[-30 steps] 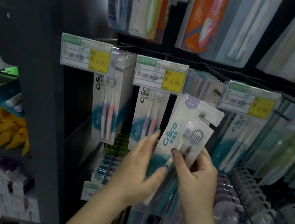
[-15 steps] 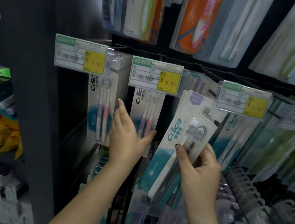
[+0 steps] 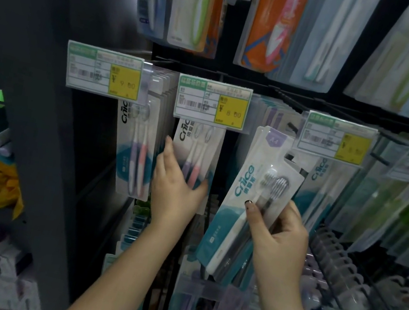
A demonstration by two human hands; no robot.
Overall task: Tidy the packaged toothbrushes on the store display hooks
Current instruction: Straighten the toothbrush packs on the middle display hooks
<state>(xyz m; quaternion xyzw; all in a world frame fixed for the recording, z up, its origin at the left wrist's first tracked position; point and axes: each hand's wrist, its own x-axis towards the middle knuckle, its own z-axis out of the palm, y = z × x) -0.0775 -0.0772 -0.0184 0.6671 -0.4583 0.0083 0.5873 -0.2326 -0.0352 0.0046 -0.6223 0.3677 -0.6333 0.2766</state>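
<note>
The right hand pinched a loose toothbrush pack between thumb and fingers and held it tilted in front of the hooks. The left hand lay flat, fingers straight, against the hanging pink and purple pack under the middle price tag

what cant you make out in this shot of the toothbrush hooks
Head view only:
- Third price tag: digits blurred.
- Hook behind the held pack: covered by the pack in the right hand.
- Lower part of the pink-brush pack: hidden by the left hand.
- Bottom rows: blurred.
</note>
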